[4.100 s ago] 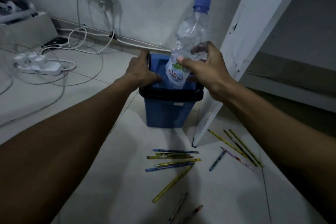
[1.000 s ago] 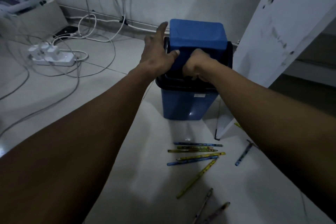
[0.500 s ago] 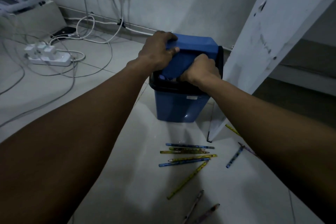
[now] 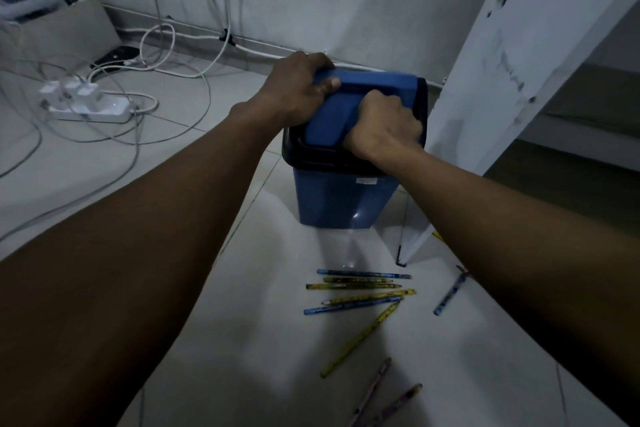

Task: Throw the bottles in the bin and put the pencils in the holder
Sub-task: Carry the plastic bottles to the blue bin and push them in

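Observation:
A blue bin (image 4: 341, 199) with a black rim stands on the tiled floor by the wall. Its blue swing lid (image 4: 377, 88) is tilted down toward the rim. My left hand (image 4: 298, 87) grips the lid's far left corner. My right hand (image 4: 384, 126) is closed on the lid's near edge at the rim. No bottle is visible; the bin's inside is hidden. Several blue and yellow pencils (image 4: 356, 291) lie scattered on the floor in front of the bin, and one blue pencil (image 4: 450, 295) lies to the right. I see no pencil holder.
A slanted white board (image 4: 512, 80) leans right beside the bin. A white power strip (image 4: 86, 104) with tangled cables (image 4: 166, 55) lies on the floor at the left. A box (image 4: 59, 28) sits in the far left corner against the wall.
The bottle held over the open bin four seconds ago is out of sight. The lid, upright a second ago, has swung down toward the rim under both hands.

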The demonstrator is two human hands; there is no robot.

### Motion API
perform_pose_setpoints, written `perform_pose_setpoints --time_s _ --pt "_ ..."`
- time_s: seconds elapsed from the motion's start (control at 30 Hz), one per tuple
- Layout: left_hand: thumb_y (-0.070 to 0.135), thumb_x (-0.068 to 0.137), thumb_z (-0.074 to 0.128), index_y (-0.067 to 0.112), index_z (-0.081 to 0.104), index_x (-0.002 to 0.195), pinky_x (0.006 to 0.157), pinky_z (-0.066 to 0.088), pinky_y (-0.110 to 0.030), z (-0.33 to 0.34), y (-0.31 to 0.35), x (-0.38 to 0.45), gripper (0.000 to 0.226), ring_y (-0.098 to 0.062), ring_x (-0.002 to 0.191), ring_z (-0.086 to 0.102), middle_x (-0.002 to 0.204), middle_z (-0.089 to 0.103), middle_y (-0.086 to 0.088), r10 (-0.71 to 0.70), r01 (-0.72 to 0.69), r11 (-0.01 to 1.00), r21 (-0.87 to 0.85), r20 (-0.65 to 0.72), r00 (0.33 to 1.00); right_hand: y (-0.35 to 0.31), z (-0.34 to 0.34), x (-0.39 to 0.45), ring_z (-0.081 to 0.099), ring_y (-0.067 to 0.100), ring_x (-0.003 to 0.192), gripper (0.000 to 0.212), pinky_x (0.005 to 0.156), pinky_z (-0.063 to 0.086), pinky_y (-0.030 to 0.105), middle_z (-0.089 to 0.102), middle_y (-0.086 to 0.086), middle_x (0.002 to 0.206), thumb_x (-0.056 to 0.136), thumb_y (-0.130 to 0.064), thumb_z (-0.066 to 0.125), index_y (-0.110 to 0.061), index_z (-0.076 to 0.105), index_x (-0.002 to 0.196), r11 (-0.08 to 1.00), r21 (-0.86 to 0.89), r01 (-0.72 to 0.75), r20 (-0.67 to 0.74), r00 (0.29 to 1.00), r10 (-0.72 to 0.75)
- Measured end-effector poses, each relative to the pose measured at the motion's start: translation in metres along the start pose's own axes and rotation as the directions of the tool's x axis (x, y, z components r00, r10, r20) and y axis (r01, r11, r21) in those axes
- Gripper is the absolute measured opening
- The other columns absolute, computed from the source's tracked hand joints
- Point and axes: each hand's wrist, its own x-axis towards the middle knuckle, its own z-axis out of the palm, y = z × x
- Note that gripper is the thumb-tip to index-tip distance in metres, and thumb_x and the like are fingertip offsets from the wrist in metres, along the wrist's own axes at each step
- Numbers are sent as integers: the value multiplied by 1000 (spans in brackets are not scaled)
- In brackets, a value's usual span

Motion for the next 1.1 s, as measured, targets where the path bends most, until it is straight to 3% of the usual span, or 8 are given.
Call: perform_pose_setpoints --time_s 0.1,0.2,0.33,0.47,0.6,0.9,1.03,1.1 --pt "36 96 51 14 57 131 97 38 -32 -2 4 2 42 -32 123 51 131 54 -18 -15 15 1000 10 19 1000 0 -13 6 63 31 103 47 88 55 41 64 10 116 72 -23 81 -10 61 112 975 171 -139 196 975 105" --pt "36 96 50 13 59 128 96 40 -34 -2 8 4 41 -34 121 52 130 55 -19 -31 31 999 15 31 999 0 -32 12 61 26 95 25 95 54 38 63 11 105 79 -13 78 -4 62 95 947 237 -217 425 900 100" --pt "34 98 48 11 58 128 94 39 -33 -6 11 3 40 -34 121 52 132 55 -19 -36 36 999 9 62 997 2 -26 6 61 27 95 51 75 52 32 61 13 118 67 -21 86 -10 56 106 988 129 -80 260 965 44" --pt "32 100 45 11 57 129 91 38 -30 -8 10 2 38 -31 123 51 135 55 -17 -39 38 999 2 102 994 -8 -37 2 60 32 110 72 81 51 36 56 10 124 59 -23 93 -14 55 119 996 -13 90 41 995 -90" --pt "34 101 42 9 59 126 94 41 -34 -11 13 3 39 -32 121 52 134 56 -17 -47 50 999 -16 145 988 -14 -54 16 63 30 102 54 82 53 37 62 10 114 60 -25 89 -16 66 108 984 13 177 -140 975 -174" --pt "32 100 46 10 57 130 85 39 -28 -5 11 0 39 -31 118 54 132 56 -19 -50 54 997 -47 98 994 18 -45 17 47 30 117 63 76 44 33 46 11 126 66 -25 78 -19 56 124 938 -82 337 -30 940 -341" --pt "38 98 47 18 37 148 109 33 -31 -5 10 -2 55 -30 137 39 151 35 -16 -62 72 993 -95 105 993 21 -47 10 45 29 118 63 81 46 36 45 11 127 71 -21 73 -18 51 130 924 -50 378 -52 923 -381" --pt "39 96 49 16 41 144 107 34 -30 -8 13 -4 54 -30 133 42 146 39 -16 -30 28 997 -74 -30 999 19 -53 3 47 28 118 63 85 49 38 47 11 127 73 -24 71 -19 51 132 905 -16 425 -71 903 -425"
